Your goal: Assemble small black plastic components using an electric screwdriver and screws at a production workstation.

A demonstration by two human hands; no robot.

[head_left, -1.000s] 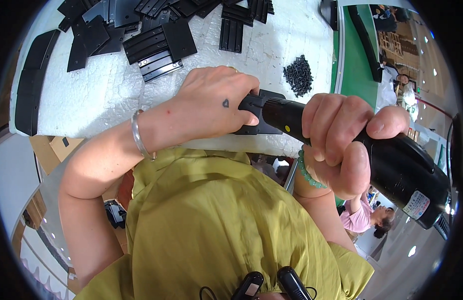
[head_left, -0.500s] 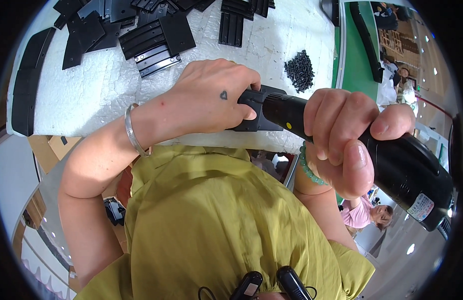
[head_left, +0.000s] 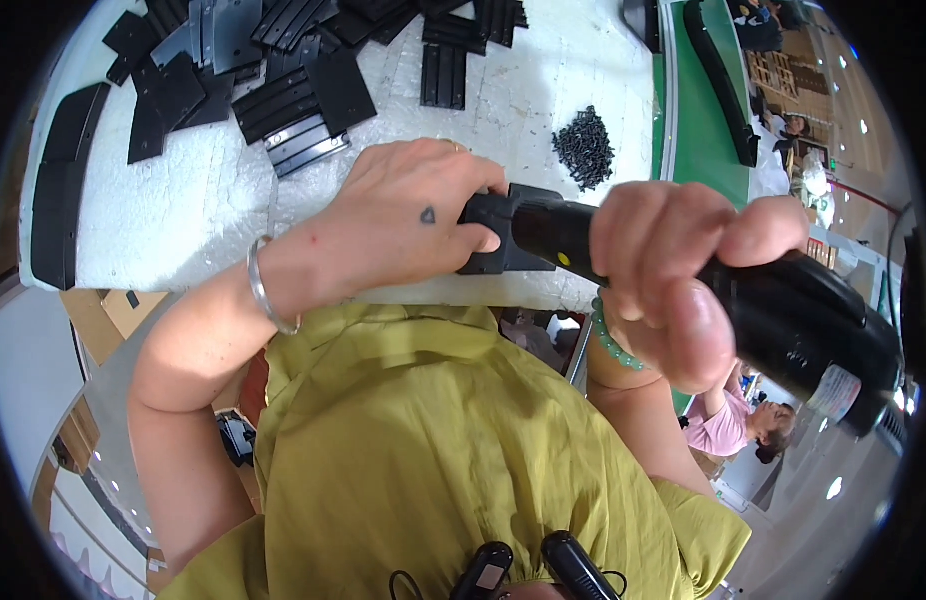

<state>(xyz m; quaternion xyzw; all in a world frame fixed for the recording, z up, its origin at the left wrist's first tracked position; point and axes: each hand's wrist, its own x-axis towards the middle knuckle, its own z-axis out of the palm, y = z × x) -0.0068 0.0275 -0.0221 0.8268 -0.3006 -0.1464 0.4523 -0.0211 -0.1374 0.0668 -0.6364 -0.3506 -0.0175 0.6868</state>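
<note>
My right hand (head_left: 663,265) is wrapped round a black electric screwdriver (head_left: 788,315), held slanting with its nose pointing left. The nose meets a small black plastic part (head_left: 528,258) near the table's front edge; the exact contact at the tip is hidden. My left hand (head_left: 408,215) grips that part from the left, with the thumb on the near side and fingers on the far side. Just beyond the screwdriver lies a pile of small black screws (head_left: 584,147).
Flat and ribbed black plates (head_left: 343,92) are heaped at the far left of the white table (head_left: 198,215). A long black piece (head_left: 71,190) lies along the left edge. To the right is a green surface (head_left: 705,110) with a long black strip (head_left: 728,90). Another person (head_left: 723,420) is at lower right.
The view has shifted slightly, so the plates and screws appear a little lower. Both hands keep their grips, and the screwdriver's nose stays at the black part.
</note>
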